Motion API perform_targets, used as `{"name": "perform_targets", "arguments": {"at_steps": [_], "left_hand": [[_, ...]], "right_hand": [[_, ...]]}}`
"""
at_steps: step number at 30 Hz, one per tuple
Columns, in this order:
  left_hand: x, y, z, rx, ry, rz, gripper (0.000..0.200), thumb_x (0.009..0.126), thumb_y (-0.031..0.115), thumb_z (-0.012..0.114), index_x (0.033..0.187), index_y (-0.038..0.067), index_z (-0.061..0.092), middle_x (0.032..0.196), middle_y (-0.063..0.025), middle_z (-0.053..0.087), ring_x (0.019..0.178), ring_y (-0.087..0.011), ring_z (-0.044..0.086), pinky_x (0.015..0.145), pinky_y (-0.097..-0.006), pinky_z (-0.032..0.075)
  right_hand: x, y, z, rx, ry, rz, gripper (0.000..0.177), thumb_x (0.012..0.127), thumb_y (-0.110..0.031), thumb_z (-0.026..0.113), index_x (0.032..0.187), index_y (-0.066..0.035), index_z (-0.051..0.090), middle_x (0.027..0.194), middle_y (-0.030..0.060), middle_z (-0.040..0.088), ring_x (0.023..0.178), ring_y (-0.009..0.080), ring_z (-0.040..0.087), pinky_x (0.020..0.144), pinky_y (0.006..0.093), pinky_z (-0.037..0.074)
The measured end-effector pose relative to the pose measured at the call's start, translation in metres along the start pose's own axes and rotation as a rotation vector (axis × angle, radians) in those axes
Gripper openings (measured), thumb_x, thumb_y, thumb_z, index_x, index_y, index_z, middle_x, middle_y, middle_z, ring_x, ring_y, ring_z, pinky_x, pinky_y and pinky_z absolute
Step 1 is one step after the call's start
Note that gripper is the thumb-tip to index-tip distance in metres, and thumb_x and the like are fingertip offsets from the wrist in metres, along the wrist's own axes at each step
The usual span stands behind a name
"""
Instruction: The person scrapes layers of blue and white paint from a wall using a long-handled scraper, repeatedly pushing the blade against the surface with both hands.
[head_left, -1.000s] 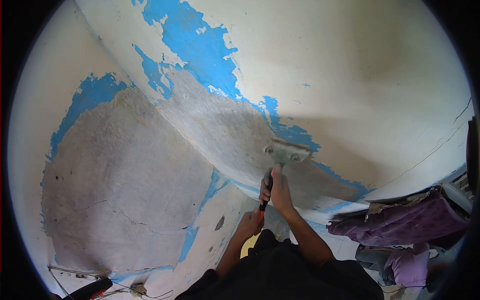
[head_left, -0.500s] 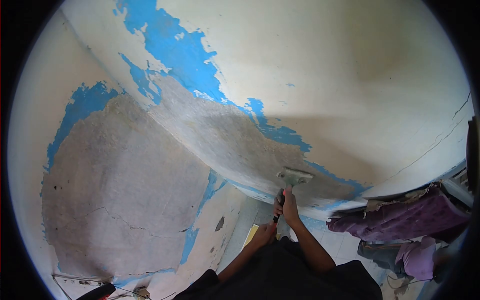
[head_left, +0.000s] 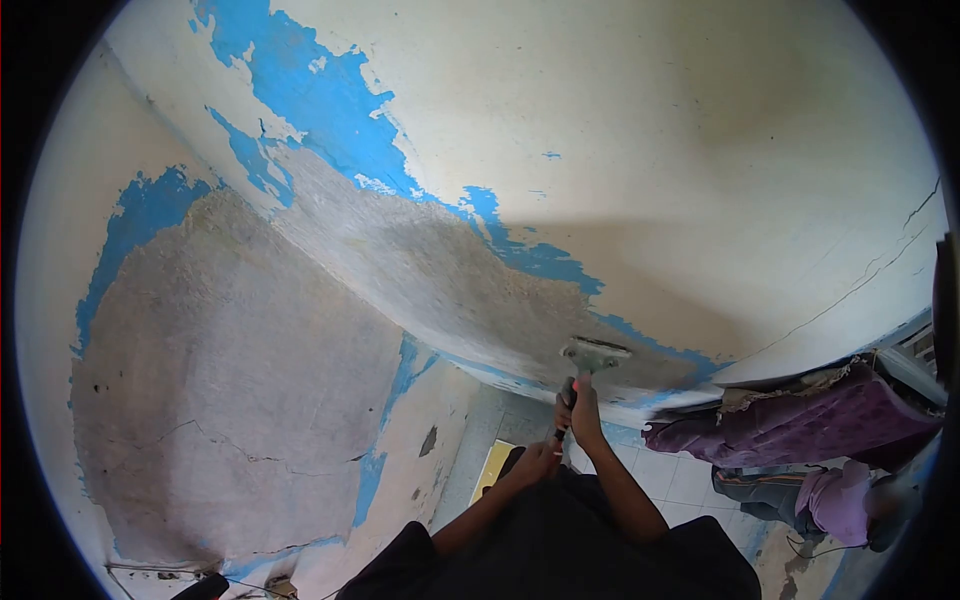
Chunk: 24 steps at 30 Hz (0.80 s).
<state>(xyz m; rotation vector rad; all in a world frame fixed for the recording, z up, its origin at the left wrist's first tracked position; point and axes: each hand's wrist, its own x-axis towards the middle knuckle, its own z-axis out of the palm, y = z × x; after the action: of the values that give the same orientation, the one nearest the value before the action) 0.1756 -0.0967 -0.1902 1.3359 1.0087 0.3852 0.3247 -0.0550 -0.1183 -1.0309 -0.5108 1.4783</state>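
A wall scraper (head_left: 596, 354) with a wide, dusty head and a black-and-red handle lies against the bare grey plaster patch (head_left: 450, 265) on the wall. My right hand (head_left: 580, 408) is wrapped around the handle just below the head. Lower down, near the handle's end, my left hand (head_left: 541, 460) is also closed on it. Blue paint (head_left: 560, 262) shows in a ragged band above the scraper, between the grey patch and the cream paint (head_left: 680, 180).
On the left, the adjoining wall has a large cracked grey area (head_left: 240, 360). At the right, purple cloth (head_left: 800, 415) covers something along the wall. Another person in a pink top (head_left: 838, 502) is on the tiled floor (head_left: 650, 473) beyond. A yellow item (head_left: 492, 468) lies near my left arm.
The view has turned slightly, so the walls appear shifted to the left. The scraper has moved a little to the right along the wall, with both hands still on its handle.
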Motion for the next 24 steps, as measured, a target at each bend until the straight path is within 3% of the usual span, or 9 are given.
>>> {"name": "perform_targets", "arguments": {"at_steps": [3, 6, 9, 14, 18, 21, 24], "left_hand": [[-0.008, 0.028, 0.004, -0.034, -0.087, 0.000, 0.056, 0.099, 0.048, 0.031, 0.070, 0.005, 0.050, 0.057, -0.0013, 0.048, 0.053, -0.0105, 0.046, 0.050, -0.0277, 0.037], [-0.015, 0.074, 0.000, 0.001, -0.056, 0.076, 0.056, 0.100, 0.047, 0.031, 0.069, 0.005, 0.050, 0.056, -0.0013, 0.048, 0.052, -0.0102, 0.045, 0.050, -0.0278, 0.036], [-0.012, 0.068, 0.002, -0.025, -0.054, 0.088, 0.056, 0.100, 0.047, 0.031, 0.068, 0.005, 0.050, 0.055, -0.0012, 0.047, 0.051, -0.0099, 0.044, 0.049, -0.0278, 0.036], [-0.006, 0.006, 0.021, -0.130, -0.141, -0.012, 0.057, 0.100, 0.047, 0.030, 0.067, 0.005, 0.049, 0.055, -0.0011, 0.046, 0.051, -0.0101, 0.044, 0.050, -0.0280, 0.036], [-0.022, 0.057, 0.012, -0.011, -0.103, 0.056, 0.057, 0.100, 0.049, 0.029, 0.066, 0.006, 0.048, 0.055, -0.0010, 0.047, 0.051, -0.0103, 0.044, 0.051, -0.0280, 0.036], [-0.020, 0.055, 0.011, -0.019, -0.122, 0.037, 0.065, 0.098, 0.053, 0.022, 0.067, 0.004, 0.050, 0.057, -0.0044, 0.052, 0.053, -0.0162, 0.050, 0.054, -0.0307, 0.039], [-0.015, 0.030, 0.022, -0.107, -0.081, 0.029, 0.057, 0.100, 0.049, 0.029, 0.066, 0.006, 0.047, 0.055, -0.0007, 0.046, 0.051, -0.0104, 0.044, 0.050, -0.0280, 0.036]], "right_hand": [[-0.010, -0.020, -0.001, -0.054, -0.039, -0.104, 0.062, 0.093, -0.067, 0.024, 0.067, -0.011, 0.035, 0.045, 0.0004, 0.027, 0.034, 0.0118, 0.025, 0.035, 0.0286, 0.026], [-0.024, -0.066, 0.018, 0.086, -0.087, -0.108, 0.064, 0.093, -0.068, 0.021, 0.066, -0.011, 0.034, 0.045, 0.0004, 0.026, 0.034, 0.0120, 0.023, 0.035, 0.0287, 0.024], [-0.022, -0.062, 0.017, 0.032, -0.060, -0.099, 0.064, 0.092, -0.068, 0.020, 0.065, -0.011, 0.034, 0.045, 0.0000, 0.024, 0.034, 0.0119, 0.022, 0.034, 0.0286, 0.023], [-0.011, -0.012, -0.010, -0.078, 0.072, -0.042, 0.064, 0.092, -0.068, 0.022, 0.065, -0.011, 0.034, 0.043, -0.0003, 0.023, 0.033, 0.0122, 0.021, 0.034, 0.0288, 0.023], [-0.031, -0.052, 0.011, 0.029, 0.048, -0.031, 0.064, 0.092, -0.068, 0.022, 0.064, -0.011, 0.034, 0.043, -0.0002, 0.024, 0.033, 0.0124, 0.021, 0.033, 0.0290, 0.023], [-0.031, -0.055, 0.015, 0.041, 0.037, -0.046, 0.065, 0.092, -0.068, 0.022, 0.064, -0.011, 0.034, 0.043, -0.0001, 0.024, 0.033, 0.0123, 0.022, 0.033, 0.0287, 0.022], [-0.017, -0.021, -0.001, -0.069, 0.069, -0.041, 0.065, 0.092, -0.069, 0.021, 0.064, -0.011, 0.035, 0.043, -0.0001, 0.024, 0.033, 0.0119, 0.021, 0.033, 0.0283, 0.022]]}}
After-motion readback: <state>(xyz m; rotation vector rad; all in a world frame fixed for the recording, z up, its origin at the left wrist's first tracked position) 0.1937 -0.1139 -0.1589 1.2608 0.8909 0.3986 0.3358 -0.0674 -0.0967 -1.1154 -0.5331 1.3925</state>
